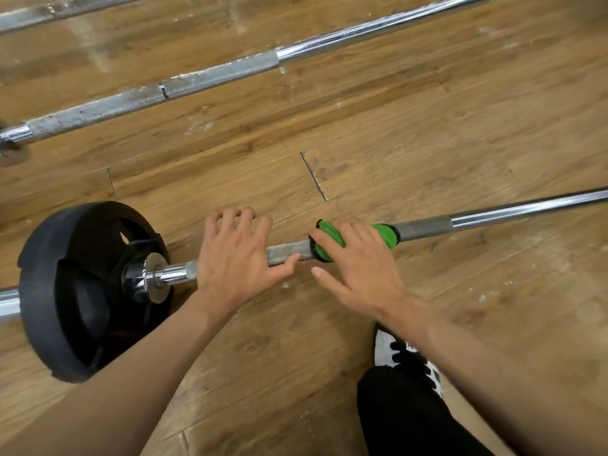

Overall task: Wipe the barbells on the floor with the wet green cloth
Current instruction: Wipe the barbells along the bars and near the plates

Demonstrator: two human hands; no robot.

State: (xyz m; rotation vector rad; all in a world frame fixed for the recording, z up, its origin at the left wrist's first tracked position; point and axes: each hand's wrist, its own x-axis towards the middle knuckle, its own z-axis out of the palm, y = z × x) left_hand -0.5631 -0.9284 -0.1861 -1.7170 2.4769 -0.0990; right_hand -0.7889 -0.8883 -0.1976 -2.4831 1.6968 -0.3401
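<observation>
The near barbell (424, 228) lies on the wooden floor (427, 143), and the green cloth (383, 235) is wrapped round its knurled grip. The cloth is pressed by the right hand (358, 268), whose fingers are laid over it, spread, with the thumb held clear of the bar. The left hand (235, 255) is curled over the knurling just beside the cloth, so the bar is steadied. The likeliest fault is judged to be a roll of the bar under a sideways push if that hold is loosened, since only the black weight plate (65, 291) is seen to brace it. A stroke to the left would be blocked almost at once by the left hand, and knuckles could be scraped on the rough steel. To the right a long run of bare shaft is offered. Behind, the second barbell (217, 74) lies well apart; a shoe (385, 347) is planted near the bar on the person's side.
</observation>
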